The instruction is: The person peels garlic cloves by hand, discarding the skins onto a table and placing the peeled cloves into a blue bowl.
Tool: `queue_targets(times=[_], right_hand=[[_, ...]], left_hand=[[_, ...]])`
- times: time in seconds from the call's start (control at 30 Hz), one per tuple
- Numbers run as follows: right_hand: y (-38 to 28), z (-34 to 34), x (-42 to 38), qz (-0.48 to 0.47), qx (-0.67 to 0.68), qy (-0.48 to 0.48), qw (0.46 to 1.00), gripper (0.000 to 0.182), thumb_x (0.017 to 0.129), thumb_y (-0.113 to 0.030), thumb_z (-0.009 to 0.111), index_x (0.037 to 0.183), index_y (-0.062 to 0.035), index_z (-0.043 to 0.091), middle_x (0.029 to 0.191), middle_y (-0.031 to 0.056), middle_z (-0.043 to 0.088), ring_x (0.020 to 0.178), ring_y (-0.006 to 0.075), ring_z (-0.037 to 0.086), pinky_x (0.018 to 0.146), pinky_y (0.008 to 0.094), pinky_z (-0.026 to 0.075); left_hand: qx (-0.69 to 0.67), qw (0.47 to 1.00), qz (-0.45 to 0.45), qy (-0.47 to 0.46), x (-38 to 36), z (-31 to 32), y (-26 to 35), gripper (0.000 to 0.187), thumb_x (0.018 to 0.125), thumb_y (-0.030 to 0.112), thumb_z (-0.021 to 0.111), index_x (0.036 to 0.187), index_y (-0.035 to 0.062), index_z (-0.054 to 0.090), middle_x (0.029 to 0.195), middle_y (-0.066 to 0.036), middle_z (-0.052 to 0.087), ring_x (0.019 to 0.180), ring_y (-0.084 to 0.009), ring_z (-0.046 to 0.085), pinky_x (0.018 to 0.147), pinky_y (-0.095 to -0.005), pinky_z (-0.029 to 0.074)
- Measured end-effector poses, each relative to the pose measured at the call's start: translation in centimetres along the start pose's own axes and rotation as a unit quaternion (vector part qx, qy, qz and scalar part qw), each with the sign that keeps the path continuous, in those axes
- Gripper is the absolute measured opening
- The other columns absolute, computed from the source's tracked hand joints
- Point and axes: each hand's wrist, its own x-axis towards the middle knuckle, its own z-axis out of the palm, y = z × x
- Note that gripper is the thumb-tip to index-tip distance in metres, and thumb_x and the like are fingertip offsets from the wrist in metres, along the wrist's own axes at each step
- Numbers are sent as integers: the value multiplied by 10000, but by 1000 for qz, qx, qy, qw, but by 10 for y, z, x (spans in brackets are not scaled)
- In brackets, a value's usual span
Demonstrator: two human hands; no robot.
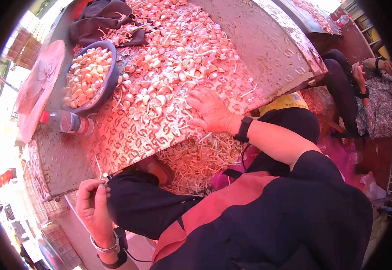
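A broad spread of garlic cloves (178,67), mixed with skins and stalk bits, covers the middle of the patterned metal table (124,139). My right hand (211,110) lies palm down at the near edge of this spread, fingers stretched out and touching the cloves or the metal. My left hand (93,208) is raised off the table's near left corner, beside my knee. Its fingers are curled against the thumb; whatever they pinch is too small or hidden to name. A dark bowl (111,83) heaped with pale cloves stands at the left.
Beside the bowl are a plastic bottle (76,123) with a red cap and a wide-brimmed hat (40,92). Dark cloth (103,20) lies at the back left. Below the table edge is a pile of dry stalks (200,162). Another person's legs (342,85) show at the right.
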Motion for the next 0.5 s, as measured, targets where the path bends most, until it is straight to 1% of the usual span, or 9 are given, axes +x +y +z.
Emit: queue_targets(times=[0.07, 0.1, 0.13, 0.2, 0.27, 0.3, 0.4, 0.43, 0.5], right_hand=[[-3, 8, 7, -8, 4, 2, 1000, 680, 769, -484, 603, 1263, -44, 443, 1331, 208, 381, 1227, 384, 352, 1050, 481, 234], [-5, 12, 11, -16, -5, 12, 1000, 691, 773, -494, 591, 1278, -49, 434, 1350, 205, 369, 1243, 375, 343, 1058, 488, 219], [-6, 16, 13, -22, -14, 22, 999, 702, 777, -504, 579, 1292, -54, 424, 1369, 201, 357, 1260, 366, 334, 1066, 494, 204], [-8, 22, 17, -26, -24, 18, 999, 709, 785, -518, 557, 1312, -68, 410, 1396, 177, 342, 1282, 346, 323, 1073, 504, 184], [-9, 25, 22, -57, -2, 11, 998, 687, 765, -515, 582, 1278, -79, 438, 1374, 141, 377, 1266, 340, 340, 1040, 538, 216], [-9, 27, 24, -76, -14, 4, 997, 641, 771, -480, 585, 1259, -83, 460, 1347, 112, 421, 1254, 327, 363, 1026, 513, 254], [-14, 29, 23, -112, 27, 1, 993, 580, 780, -432, 582, 1235, -86, 484, 1316, 110, 457, 1232, 313, 392, 1010, 490, 284], [-20, 29, 21, -128, 28, 15, 991, 538, 768, -356, 603, 1210, -68, 498, 1268, 116, 488, 1195, 313, 422, 1008, 454, 303], [-25, 26, 11, -140, 50, 2, 989, 534, 748, -321, 618, 1193, -50, 502, 1243, 125, 495, 1179, 315, 429, 1005, 444, 313]], left_hand=[[42, 988, 103, -110, 16, 47, 13, 181, 824, -34, 536, 1002, -14, 560, 993, -84, 537, 875, -137, 542, 769, -241, 440], [29, 986, 93, -133, 24, 72, 7, 270, 804, -23, 553, 1072, 8, 554, 1043, -109, 535, 905, -178, 548, 794, -271, 442], [70, 979, 125, -147, 34, 97, -10, 319, 799, 14, 576, 1114, -7, 532, 1138, -163, 501, 1013, -262, 520, 852, -339, 430], [223, 943, 224, -100, 49, 143, -50, 438, 779, 118, 633, 1169, -24, 492, 1244, -238, 412, 1152, -362, 416, 956, -436, 351], [281, 935, 202, -75, 48, 171, -67, 528, 764, 171, 654, 1205, -37, 449, 1277, -263, 366, 1195, -395, 355, 995, -464, 295], [336, 924, 177, -50, 47, 181, -75, 623, 749, 223, 675, 1241, -49, 407, 1310, -289, 321, 1238, -428, 294, 1033, -491, 240], [343, 928, 143, -10, 46, 201, -104, 760, 723, 267, 691, 1300, -52, 314, 1340, -299, 276, 1266, -451, 236, 1060, -508, 189], [337, 930, 149, -15, 42, 206, -102, 793, 705, 236, 701, 1308, -63, 281, 1356, -291, 265, 1277, -443, 232, 1070, -497, 185], [329, 930, 162, -39, 29, 211, -98, 780, 698, 209, 704, 1299, -66, 291, 1344, -291, 280, 1265, -436, 256, 1064, -484, 203]])
